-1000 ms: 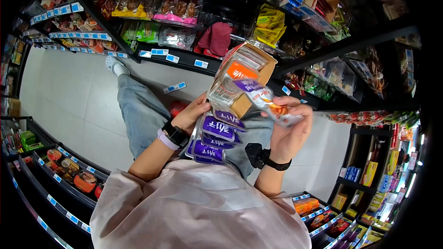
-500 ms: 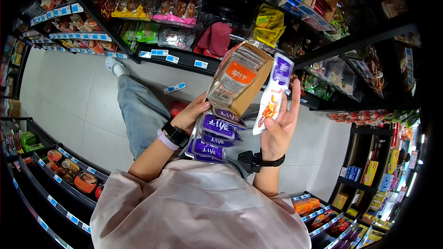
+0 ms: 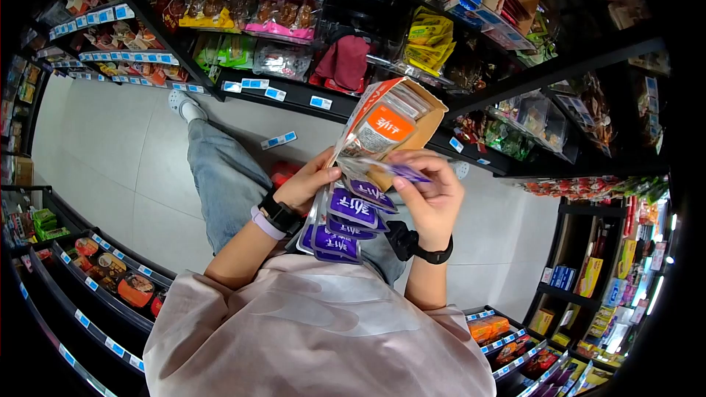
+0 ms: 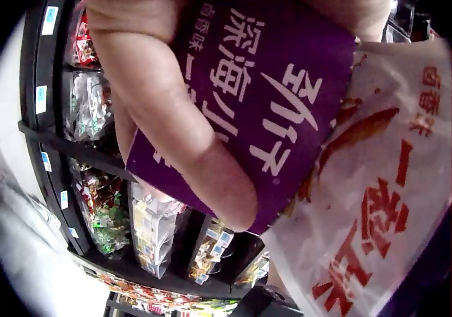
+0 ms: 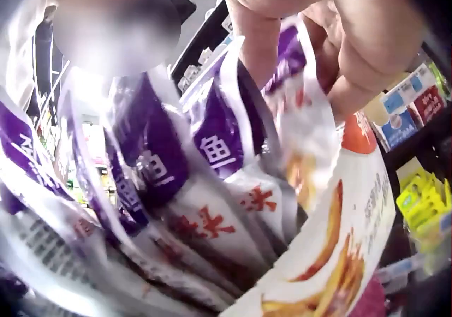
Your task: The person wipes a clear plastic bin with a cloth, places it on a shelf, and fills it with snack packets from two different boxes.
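My left hand grips a fanned stack of purple snack packets and props an open brown display box with an orange label, tilted above them. In the left wrist view my thumb presses across a purple packet that lies over a white and orange one. My right hand pinches one more purple and white packet, held flat at the top of the fan just under the box. The right wrist view has my fingers pinching that packet's edge above the overlapping packets.
Shelves of bagged snacks with blue price tags run across the back. Low shelves stand at the left and lower right. My jeans-clad leg stretches over the pale tile floor, and a loose price tag lies on it.
My right hand drew a packet from the box, held it upright beside the box, then swung it down flat onto the top of the fan. My left hand has stayed put.
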The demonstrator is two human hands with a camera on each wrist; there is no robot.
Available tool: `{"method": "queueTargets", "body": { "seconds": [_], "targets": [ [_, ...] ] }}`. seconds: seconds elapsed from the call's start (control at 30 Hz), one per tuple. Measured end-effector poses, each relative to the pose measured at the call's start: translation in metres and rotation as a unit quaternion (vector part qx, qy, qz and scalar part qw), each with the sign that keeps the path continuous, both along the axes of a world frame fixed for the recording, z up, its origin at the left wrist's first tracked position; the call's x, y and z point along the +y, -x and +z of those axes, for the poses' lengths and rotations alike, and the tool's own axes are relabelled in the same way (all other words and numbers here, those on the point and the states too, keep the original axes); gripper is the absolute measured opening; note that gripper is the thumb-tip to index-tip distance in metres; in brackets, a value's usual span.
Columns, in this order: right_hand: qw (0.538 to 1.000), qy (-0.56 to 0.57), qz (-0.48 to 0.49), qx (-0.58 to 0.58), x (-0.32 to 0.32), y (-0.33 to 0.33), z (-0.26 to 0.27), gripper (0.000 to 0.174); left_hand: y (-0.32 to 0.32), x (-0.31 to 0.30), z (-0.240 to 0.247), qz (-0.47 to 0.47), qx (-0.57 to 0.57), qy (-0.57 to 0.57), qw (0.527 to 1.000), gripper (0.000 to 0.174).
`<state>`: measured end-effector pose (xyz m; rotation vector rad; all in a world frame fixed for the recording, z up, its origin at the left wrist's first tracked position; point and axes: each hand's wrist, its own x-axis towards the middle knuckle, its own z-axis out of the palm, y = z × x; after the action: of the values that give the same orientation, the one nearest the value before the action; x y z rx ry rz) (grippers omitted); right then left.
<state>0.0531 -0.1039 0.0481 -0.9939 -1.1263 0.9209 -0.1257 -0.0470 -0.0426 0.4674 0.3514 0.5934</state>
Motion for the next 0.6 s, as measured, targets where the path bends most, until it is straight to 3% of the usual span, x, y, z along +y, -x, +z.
{"method": "queueTargets", "body": {
  "seconds": [0.07,0.13,0.2,0.23,0.3,0.4,0.6],
  "targets": [
    [0.999,0.008,0.042,-0.022,0.001,0.002,-0.002,0.025,0.0,0.0,0.003,0.003,-0.002,0.0,1.0,0.064],
    [0.999,0.023,0.014,-0.019,0.001,0.007,0.002,0.018,0.0,0.001,0.001,0.001,-0.006,0.004,1.0,0.064],
    [0.988,0.056,-0.02,-0.14,0.0,0.006,0.002,0.011,0.001,0.002,0.001,-0.001,-0.01,0.007,1.0,0.065],
    [0.988,0.057,-0.02,-0.14,0.0,0.004,0.004,0.011,0.001,0.002,0.001,-0.002,-0.002,0.008,1.0,0.066],
    [0.965,0.01,0.037,-0.26,0.002,0.001,0.013,0.009,0.001,0.002,-0.001,-0.003,0.007,0.008,1.0,0.066],
    [0.938,0.017,0.087,-0.335,0.002,-0.008,0.024,0.013,0.001,0.002,-0.006,0.008,0.014,-0.012,1.0,0.069],
    [0.927,-0.041,0.175,-0.329,0.01,-0.021,0.04,0.009,-0.001,0.0,-0.002,0.014,0.013,-0.017,1.0,0.07]
  ]
}}
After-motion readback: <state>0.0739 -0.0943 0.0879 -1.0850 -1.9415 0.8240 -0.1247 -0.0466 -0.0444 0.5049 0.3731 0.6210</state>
